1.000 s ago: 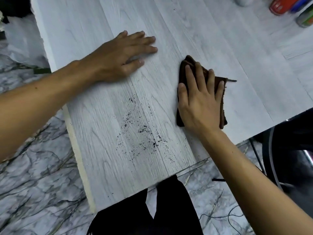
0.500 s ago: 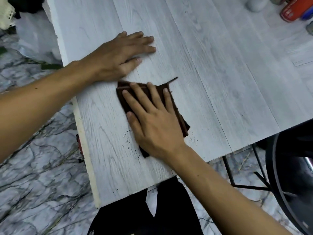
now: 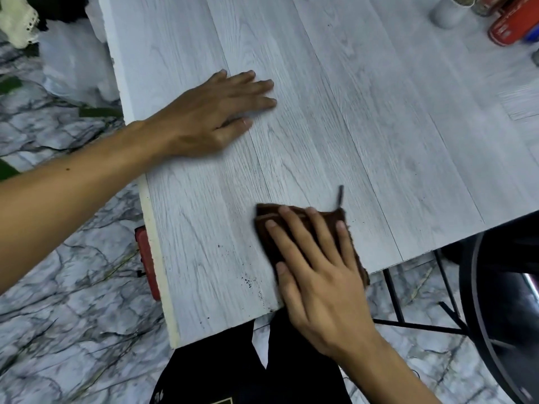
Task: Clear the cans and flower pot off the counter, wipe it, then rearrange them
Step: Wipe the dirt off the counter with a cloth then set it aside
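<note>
Counter [image 3: 379,126], one cloth [image 3: 326,218], left hand [image 3: 210,118], right hand [image 3: 320,293]

close head view, down onto counter [image 3: 350,112]

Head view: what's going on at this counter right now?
A person is wiping the counter. The right hand presses a brown cloth flat near the counter's front edge, while the left hand rests flat farther back. A few dark specks lie left of the cloth. A red can and a white pot sit at the far right.

Red can [image 3: 510,29] beside white pot [image 3: 447,14]
</note>
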Tool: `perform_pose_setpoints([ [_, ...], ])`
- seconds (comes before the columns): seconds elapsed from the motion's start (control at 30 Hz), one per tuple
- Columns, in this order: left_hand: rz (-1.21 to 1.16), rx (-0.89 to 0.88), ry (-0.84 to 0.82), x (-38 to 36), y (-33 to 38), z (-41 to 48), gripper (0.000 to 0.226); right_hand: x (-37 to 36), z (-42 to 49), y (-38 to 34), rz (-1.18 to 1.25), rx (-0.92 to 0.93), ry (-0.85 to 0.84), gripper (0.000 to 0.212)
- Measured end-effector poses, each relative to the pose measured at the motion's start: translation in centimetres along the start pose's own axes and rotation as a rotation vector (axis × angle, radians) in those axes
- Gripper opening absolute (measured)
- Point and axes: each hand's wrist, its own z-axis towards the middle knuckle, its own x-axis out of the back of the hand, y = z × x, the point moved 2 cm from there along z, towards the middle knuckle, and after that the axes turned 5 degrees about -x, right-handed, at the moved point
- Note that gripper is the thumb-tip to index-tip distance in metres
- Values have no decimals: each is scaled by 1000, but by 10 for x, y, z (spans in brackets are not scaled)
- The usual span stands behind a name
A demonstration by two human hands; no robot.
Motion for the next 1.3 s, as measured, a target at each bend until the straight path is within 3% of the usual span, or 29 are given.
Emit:
perform_pose_setpoints([
  [0.23,11,-7,-2,-4,6,-9,51,14,8,38,42,-393,88,58],
  [0.37,16,3,-3,-5,7,-14,51,17,49,44,52,-448,85,57],
  [0.67,8,50,16,-1,5,-29,50,7,105,-3,38,-155,13,55],
  [1.1,-4,98,38,-2,9,-49,50,-12,79,-50,-24,110,-29,56],
  [1.3,0,124,35,-3,12,-52,51,-18,56,-66,-32,337,-122,53],
])
